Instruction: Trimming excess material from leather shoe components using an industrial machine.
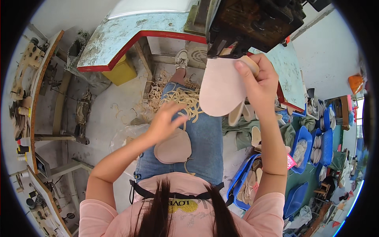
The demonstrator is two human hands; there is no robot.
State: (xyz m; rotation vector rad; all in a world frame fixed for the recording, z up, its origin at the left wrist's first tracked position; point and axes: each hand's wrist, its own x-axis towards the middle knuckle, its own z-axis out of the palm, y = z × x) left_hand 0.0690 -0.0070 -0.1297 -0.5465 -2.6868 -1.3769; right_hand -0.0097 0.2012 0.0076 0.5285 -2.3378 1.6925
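My right hand (258,75) grips a pale pink, rounded slipper piece (221,87) by its right side, thumb on the top face. The piece's far edge reaches under the head of a dark machine (254,27); a tan curved part shows beside my fingers, and narrow beige pieces (237,113) hang below. Over my lap, my left hand (167,120) is held with its fingers apart and nothing visible in them. A second rounded, beige slipper piece (173,148) lies on my jeans beneath that wrist. Curled beige trimming strips (183,98) are heaped on my thigh near the left fingertips.
The machine stands at a worn light-blue table (118,35) with a red edge (118,59). Under it sits a yellow bin (121,71). Trimmings litter the floor. To the right are blue baskets (302,152), one holding soles. Wooden shelving (43,94) lines the left.
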